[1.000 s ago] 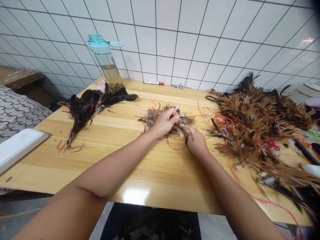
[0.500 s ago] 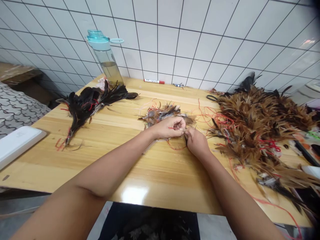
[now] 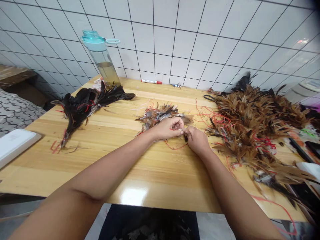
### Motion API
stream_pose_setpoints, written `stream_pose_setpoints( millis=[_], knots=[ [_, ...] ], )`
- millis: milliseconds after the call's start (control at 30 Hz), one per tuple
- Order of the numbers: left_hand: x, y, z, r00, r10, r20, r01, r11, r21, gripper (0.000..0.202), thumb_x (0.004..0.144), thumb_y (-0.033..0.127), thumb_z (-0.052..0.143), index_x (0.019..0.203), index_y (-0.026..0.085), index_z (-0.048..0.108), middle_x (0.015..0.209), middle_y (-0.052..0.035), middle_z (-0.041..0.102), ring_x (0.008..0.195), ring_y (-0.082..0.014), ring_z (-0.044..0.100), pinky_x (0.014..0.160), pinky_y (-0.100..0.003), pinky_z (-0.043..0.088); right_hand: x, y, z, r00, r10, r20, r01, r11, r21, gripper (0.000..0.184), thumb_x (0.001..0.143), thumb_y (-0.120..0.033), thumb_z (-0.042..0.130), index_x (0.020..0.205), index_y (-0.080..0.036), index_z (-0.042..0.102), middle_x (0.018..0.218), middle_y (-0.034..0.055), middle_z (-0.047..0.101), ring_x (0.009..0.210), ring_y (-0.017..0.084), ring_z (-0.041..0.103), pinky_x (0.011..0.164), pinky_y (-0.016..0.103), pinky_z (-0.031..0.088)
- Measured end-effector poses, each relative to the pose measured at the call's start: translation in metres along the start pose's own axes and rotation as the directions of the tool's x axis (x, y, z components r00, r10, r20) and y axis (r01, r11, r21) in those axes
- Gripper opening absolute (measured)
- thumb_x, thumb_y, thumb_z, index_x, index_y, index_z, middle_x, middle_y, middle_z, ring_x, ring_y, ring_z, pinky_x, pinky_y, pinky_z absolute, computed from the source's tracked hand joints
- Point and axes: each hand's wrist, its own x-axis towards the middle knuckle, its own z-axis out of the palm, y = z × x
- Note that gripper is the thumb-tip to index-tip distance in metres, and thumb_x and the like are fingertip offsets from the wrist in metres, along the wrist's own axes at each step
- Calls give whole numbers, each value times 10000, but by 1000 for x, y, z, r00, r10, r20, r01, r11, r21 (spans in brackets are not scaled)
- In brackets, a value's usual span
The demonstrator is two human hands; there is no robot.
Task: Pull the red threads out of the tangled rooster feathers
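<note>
Over the middle of the wooden table [image 3: 100, 170], my left hand [image 3: 171, 128] and my right hand [image 3: 197, 140] meet fingertip to fingertip, both pinched closed. A bit of red string shows in the curl of my left hand. A small dark feather [image 3: 185, 137] pokes out below my right fingertips. What lies right between the fingertips is too small to make out. A loop of red string [image 3: 175, 148] hangs under the hands. Just behind them lies a small pile of brown and grey feathers [image 3: 162, 113], partly hidden by my left hand.
Bunched brown feathers [image 3: 252, 123] with tangled red string [image 3: 217, 116] cover the right side. Black feathers [image 3: 80, 103] lie at left, before a water bottle [image 3: 102, 60]. A red-capped marker [image 3: 151, 81] lies by the tiled wall [image 3: 165, 40]. A white box-like device [image 3: 17, 145] sits at the left edge.
The whole view has shifted slightly, so the table things appear a little further left. Both hands stay pinched together in nearly the same place.
</note>
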Motion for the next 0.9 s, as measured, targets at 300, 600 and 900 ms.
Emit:
stream_pose_setpoints(
  millis=[300, 600, 900],
  knots=[
    [-2, 7, -1, 998, 62, -1, -61, 989, 135, 100, 736, 196, 584, 821, 165, 540, 704, 29, 518, 629, -85, 453, 587, -201, 355, 4, 13, 14, 938, -159, -307, 297, 825, 481, 189, 848, -313, 518, 897, -182, 645, 893, 72, 666, 886, 195, 589, 832, 315, 450],
    [-3, 17, 2, 998, 61, -17, -57, 987, 150, 110, 674, 121, 551, 770, 170, 523, 679, 38, 513, 612, -81, 444, 575, -197, 350, 1, 9, 6, 976, -192, -105, 212, 947, 241, 235, 870, -157, 387, 826, -194, 614, 778, 49, 673, 723, 163, 588, 654, 244, 378],
    [0, 12, 6, 999, 27, -46, -20, 989, 149, 70, 673, 149, 577, 719, 165, 527, 639, 48, 504, 586, -69, 424, 574, -189, 344, 2, 1, -1, 998, -68, 6, 68, 994, -83, 310, 957, -267, 331, 1083, -229, 611, 944, 98, 729, 780, 212, 645, 595, 277, 320]
  ],
)
